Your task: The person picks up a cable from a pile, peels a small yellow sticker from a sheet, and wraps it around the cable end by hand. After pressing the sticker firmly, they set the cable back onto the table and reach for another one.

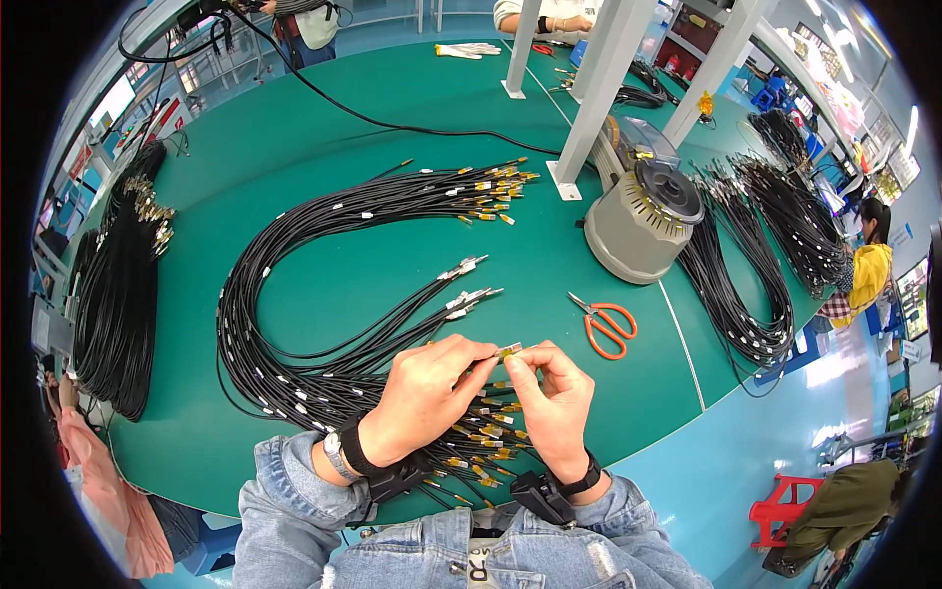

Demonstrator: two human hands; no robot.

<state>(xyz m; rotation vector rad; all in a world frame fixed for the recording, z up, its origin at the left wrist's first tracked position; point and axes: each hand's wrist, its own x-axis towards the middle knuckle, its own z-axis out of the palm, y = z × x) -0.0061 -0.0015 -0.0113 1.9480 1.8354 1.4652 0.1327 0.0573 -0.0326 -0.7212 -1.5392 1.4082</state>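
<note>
Left hand point(429, 395) and right hand point(555, 404) are both pinched on one small connector point(508, 350). It's right between them, long axis looks roughly sideways, neither hand's nearer.

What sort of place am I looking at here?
Most likely a cable-assembly workshop or factory floor: bundles of black cables with metal-tipped ends lie on a big green worktable, orange-handled scissors lie within reach, and other people are visible around the room.
</note>
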